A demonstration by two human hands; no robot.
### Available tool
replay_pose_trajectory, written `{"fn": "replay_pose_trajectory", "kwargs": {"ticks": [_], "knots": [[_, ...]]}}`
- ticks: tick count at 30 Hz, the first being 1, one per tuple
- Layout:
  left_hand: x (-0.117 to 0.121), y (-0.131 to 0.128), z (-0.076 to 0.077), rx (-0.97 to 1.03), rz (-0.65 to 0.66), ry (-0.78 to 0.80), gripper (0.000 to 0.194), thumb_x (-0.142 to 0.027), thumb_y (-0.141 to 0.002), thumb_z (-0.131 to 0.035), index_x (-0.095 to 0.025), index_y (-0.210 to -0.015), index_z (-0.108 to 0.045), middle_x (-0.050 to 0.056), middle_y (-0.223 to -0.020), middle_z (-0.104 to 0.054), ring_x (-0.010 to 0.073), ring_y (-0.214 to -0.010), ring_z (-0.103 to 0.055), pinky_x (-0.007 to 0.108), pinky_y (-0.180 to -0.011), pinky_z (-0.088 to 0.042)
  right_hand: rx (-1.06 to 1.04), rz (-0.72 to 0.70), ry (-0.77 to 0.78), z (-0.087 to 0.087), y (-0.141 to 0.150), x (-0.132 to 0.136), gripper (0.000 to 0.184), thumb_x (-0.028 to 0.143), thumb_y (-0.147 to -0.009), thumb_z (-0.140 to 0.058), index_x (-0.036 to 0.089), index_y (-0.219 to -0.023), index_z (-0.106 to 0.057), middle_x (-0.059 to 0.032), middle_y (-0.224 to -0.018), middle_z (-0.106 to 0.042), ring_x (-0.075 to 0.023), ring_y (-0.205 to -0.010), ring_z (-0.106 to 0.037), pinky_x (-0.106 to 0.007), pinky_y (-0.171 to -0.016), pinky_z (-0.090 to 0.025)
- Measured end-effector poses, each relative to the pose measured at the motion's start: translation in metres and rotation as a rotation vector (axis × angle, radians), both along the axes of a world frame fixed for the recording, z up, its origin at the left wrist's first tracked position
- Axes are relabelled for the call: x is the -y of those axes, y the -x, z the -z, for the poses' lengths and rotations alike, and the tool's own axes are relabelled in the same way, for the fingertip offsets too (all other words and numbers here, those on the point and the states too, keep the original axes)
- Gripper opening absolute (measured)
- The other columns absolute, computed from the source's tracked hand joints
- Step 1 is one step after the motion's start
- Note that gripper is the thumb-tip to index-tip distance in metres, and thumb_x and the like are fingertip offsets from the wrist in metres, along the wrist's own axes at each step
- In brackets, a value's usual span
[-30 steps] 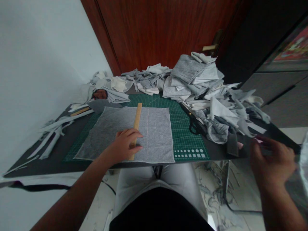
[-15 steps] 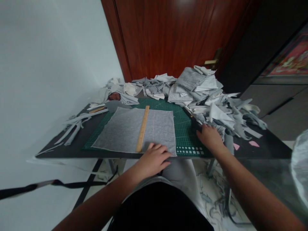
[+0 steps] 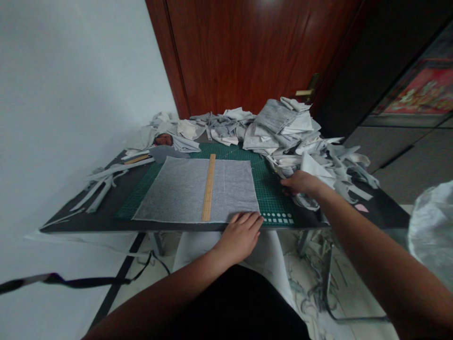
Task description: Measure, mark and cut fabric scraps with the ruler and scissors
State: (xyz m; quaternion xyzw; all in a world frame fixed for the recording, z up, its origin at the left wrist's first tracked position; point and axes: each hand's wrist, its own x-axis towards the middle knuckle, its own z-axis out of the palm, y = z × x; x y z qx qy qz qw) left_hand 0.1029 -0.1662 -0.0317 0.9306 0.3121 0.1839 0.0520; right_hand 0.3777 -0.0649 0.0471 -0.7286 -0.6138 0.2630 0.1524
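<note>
Matt grey cloth [image 3: 177, 189], wooden ruler [image 3: 208, 189]

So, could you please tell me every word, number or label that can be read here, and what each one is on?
Nothing can be read clearly.
Wooden ruler: its marks are too small and blurred to read.
Green cutting mat: printed squares and circles near its corner, no readable words or numbers.
Colourful picture: nothing legible.

Wall: plain white [image 3: 71, 118], left side.
Door: reddish-brown wood [image 3: 240, 52], brass lever handle [image 3: 307, 89].
Right side: dark grey cabinet fronts [image 3: 392, 163], colourful picture [image 3: 421, 89] above.
Floor: pale, marbled [image 3: 354, 293].
Light: soft, glare on door.
</note>
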Motion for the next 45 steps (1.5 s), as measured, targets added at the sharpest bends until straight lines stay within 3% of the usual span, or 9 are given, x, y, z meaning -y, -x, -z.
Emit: {"fn": "replay_pose_trajectory", "kwargs": {"ticks": [7,12,18,25,29,33,38,41,45], "knots": [[-0.002,0.026,0.000,0.087,-0.082,-0.043,0.034,-0.017,-0.097,-0.055,-0.024,-0.129,-0.064,0.007,-0.129,-0.068,0.0258,-0.114,-0.060,0.046,-0.097,-0.043,-0.632,0.111,0.062,-0.001,-0.001,0.037,0.025,0.040,-0.096,-0.058,0.019,-0.087,-0.068,-0.0110,-0.093,-0.076,-0.0154,-0.074,-0.072,-0.022,-0.065,-0.058],[0.006,0.064,-0.001,0.164,-0.239,-0.101,0.026,-0.015,-0.095,-0.057,-0.024,-0.115,-0.070,0.006,-0.115,-0.072,0.0250,-0.105,-0.062,0.046,-0.095,-0.039,-1.010,0.169,0.139,-0.003,0.008,0.046,0.035,0.046,-0.100,-0.054,0.015,-0.093,-0.069,-0.0158,-0.105,-0.074,-0.0197,-0.093,-0.075,-0.028,-0.079,-0.062],[0.007,0.098,-0.006,0.101,-0.353,-0.140,0.020,-0.024,-0.096,-0.064,-0.026,-0.114,-0.071,0.005,-0.116,-0.074,0.0268,-0.107,-0.062,0.047,-0.095,-0.036,-0.954,0.206,-0.092,-0.017,0.023,0.016,0.018,0.026,-0.100,-0.047,0.020,-0.086,-0.056,-0.0085,-0.097,-0.071,-0.0159,-0.092,-0.069,-0.029,-0.092,-0.056],[-0.004,0.110,-0.007,0.081,-0.298,-0.067,0.017,-0.028,-0.101,-0.062,-0.027,-0.113,-0.073,0.003,-0.115,-0.076,0.0250,-0.108,-0.063,0.047,-0.095,-0.033,-0.885,0.170,-0.282,-0.050,0.033,-0.003,0.035,0.043,-0.102,-0.031,0.021,-0.083,-0.051,-0.0084,-0.095,-0.062,-0.0158,-0.085,-0.057,-0.026,-0.079,-0.050],[-0.013,0.110,-0.012,0.081,-0.260,-0.039,0.012,-0.026,-0.100,-0.064,-0.026,-0.105,-0.075,0.002,-0.107,-0.077,0.0235,-0.102,-0.063,0.046,-0.094,-0.031,-0.931,0.205,-0.203,-0.046,0.057,0.040,0.049,0.065,-0.097,-0.034,0.022,-0.079,-0.050,-0.0075,-0.084,-0.058,-0.0148,-0.067,-0.046,-0.027,-0.060,-0.041],[-0.021,0.112,-0.015,0.080,-0.212,-0.036,0.008,-0.028,-0.098,-0.068,-0.026,-0.098,-0.075,0.000,-0.100,-0.078,0.0231,-0.099,-0.064,0.046,-0.093,-0.031,-1.147,0.293,-0.008,-0.014,0.101,0.125,0.042,0.060,-0.080,-0.069,0.021,-0.083,-0.055,-0.0013,-0.073,-0.055,-0.0111,-0.055,-0.041,-0.025,-0.051,-0.035],[-0.023,0.114,-0.013,0.083,-0.181,-0.039,0.009,-0.027,-0.098,-0.067,-0.026,-0.100,-0.075,0.000,-0.101,-0.077,0.0224,-0.099,-0.063,0.044,-0.091,-0.031,-1.232,0.248,0.274,0.019,0.150,0.223,0.051,0.064,-0.080,-0.075,0.015,-0.084,-0.060,-0.0019,-0.075,-0.059,-0.0079,-0.055,-0.044,-0.023,-0.051,-0.034],[-0.020,0.111,-0.010,0.096,-0.201,-0.047,0.009,-0.026,-0.098,-0.066,-0.024,-0.097,-0.075,0.000,-0.099,-0.076,0.0224,-0.099,-0.063,0.044,-0.091,-0.033,-1.210,0.166,0.354,0.028,0.163,0.248,0.054,0.066,-0.082,-0.072,0.014,-0.094,-0.061,-0.0023,-0.076,-0.062,-0.0071,-0.053,-0.045,-0.022,-0.049,-0.033],[-0.019,0.110,-0.008,0.087,-0.207,-0.072,0.012,-0.027,-0.100,-0.064,-0.022,-0.093,-0.073,0.001,-0.097,-0.075,0.0226,-0.098,-0.063,0.044,-0.091,-0.034,-1.191,0.101,0.368,0.036,0.170,0.252,0.055,0.065,-0.084,-0.071,0.015,-0.104,-0.058,-0.0021,-0.079,-0.064,-0.0070,-0.053,-0.047,-0.021,-0.049,-0.032]]}}
